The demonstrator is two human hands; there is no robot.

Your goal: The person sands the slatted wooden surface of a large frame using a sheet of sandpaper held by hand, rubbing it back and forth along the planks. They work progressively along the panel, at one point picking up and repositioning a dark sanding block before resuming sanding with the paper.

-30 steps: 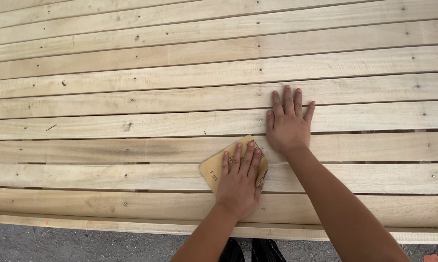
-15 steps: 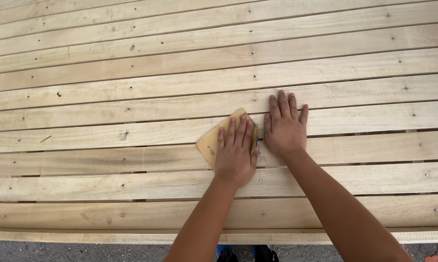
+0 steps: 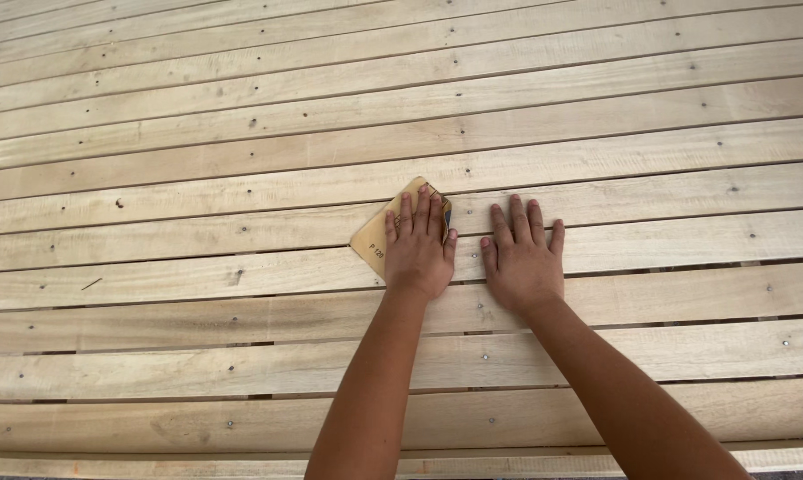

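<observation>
Here, left hand [image 3: 419, 253] lay flat, fingers [image 3: 421, 213] spread, pressing a tan rectangular sandpaper sheet [image 3: 376, 238] onto the pale wooden slatted tabletop [image 3: 197, 222]. Right hand [image 3: 523, 260] rested just beside, fingers open, palm down.

Matt bare-wood planks [image 3: 197, 178], seemingly gritty sandpaper [image 3: 375, 238]
</observation>
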